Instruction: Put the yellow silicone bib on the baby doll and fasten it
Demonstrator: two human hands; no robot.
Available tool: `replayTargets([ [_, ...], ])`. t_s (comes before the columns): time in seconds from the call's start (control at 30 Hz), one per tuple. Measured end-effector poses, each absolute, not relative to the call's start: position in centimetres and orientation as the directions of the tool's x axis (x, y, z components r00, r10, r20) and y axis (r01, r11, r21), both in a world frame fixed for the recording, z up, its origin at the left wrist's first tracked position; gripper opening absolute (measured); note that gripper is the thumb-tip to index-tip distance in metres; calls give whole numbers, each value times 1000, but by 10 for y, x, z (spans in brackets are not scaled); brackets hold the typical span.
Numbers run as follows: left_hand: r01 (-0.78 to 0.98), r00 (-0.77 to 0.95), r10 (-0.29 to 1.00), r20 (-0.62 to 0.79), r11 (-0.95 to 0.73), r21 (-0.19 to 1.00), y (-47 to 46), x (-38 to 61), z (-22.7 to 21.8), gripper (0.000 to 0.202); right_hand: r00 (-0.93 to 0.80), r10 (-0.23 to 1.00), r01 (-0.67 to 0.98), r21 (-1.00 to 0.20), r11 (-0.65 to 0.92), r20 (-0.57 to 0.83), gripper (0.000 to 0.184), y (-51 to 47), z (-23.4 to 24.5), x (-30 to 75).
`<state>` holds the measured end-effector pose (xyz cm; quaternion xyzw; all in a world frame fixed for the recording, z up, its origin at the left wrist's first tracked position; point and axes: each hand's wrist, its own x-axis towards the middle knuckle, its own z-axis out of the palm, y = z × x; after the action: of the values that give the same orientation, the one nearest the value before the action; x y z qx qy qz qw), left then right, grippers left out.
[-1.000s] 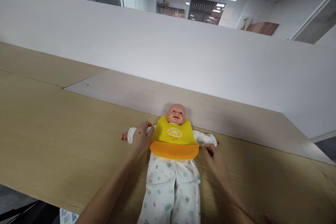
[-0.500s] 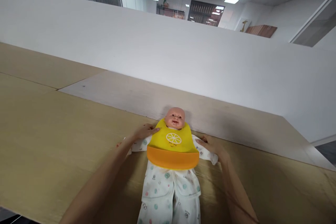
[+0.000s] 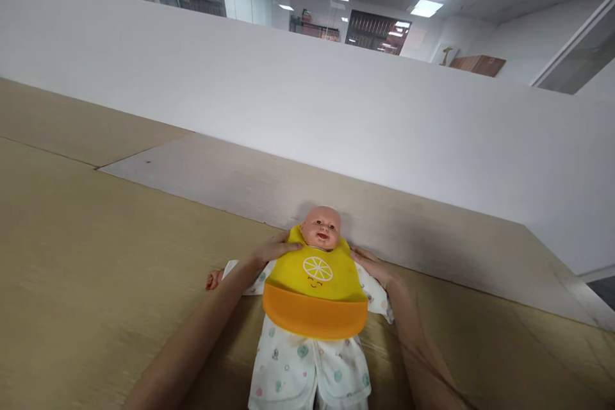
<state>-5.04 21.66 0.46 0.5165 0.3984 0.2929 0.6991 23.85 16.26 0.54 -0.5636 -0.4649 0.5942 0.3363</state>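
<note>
A baby doll (image 3: 321,228) lies face up in the lower middle, in a white patterned suit (image 3: 283,365). Over its chest is a yellow bib (image 3: 293,272) with a citrus slice print and an orange catch pocket (image 3: 314,314). My left hand (image 3: 273,250) is at the doll's shoulder on the left, its thumb on the bib's upper edge and the other fingers partly hidden. At the opposite shoulder, my right hand (image 3: 372,264) is closed around the sleeve and bib edge. My forearms partly cover the doll's sleeves.
The doll is on a tan wooden surface (image 3: 120,256). Behind its head runs a paler panel (image 3: 230,173), then a white wall (image 3: 288,90) with glass above it. A lit room shows through the glass, with a brown box (image 3: 480,65).
Both hands have moved inward and up to the doll's shoulders, the right one from the sleeve to the bib's edge. The doll appears slightly lower in view.
</note>
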Motion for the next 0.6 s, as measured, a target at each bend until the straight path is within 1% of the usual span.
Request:
replayTargets([
  [0.03,-12,491,834,-253,296,955,218,-48,2,53,-201,897,94,-919,-382,-393,54,167,5,237],
  [0.1,-36,434,861,-266,312,949,220,-44,-3,53,-313,853,55,-905,-422,-417,61,176,6,231],
  [0.17,-64,370,883,-291,336,940,221,-38,-7,49,-355,832,56,-898,-436,-426,60,184,8,222],
  [0.23,-101,322,897,-304,352,931,220,-32,-9,45,-334,833,77,-893,-443,-441,56,188,11,215],
  [0.33,-154,270,909,-318,367,917,215,-24,-7,42,-225,869,76,-897,-435,-441,49,185,11,207],
  [0.4,-185,259,909,-326,378,907,208,-22,-4,40,-166,888,70,-903,-424,-430,44,177,9,206],
  [0.47,-200,266,904,-334,391,898,199,-20,-2,40,-150,897,64,-909,-411,-416,40,165,7,207],
  [0.53,-179,288,893,-347,406,896,187,-20,-1,40,-137,899,49,-909,-414,-417,41,149,4,210],
  [0.6,-139,309,883,-353,409,902,173,-19,-1,38,-121,893,-6,-899,-438,-434,47,132,2,213],
])
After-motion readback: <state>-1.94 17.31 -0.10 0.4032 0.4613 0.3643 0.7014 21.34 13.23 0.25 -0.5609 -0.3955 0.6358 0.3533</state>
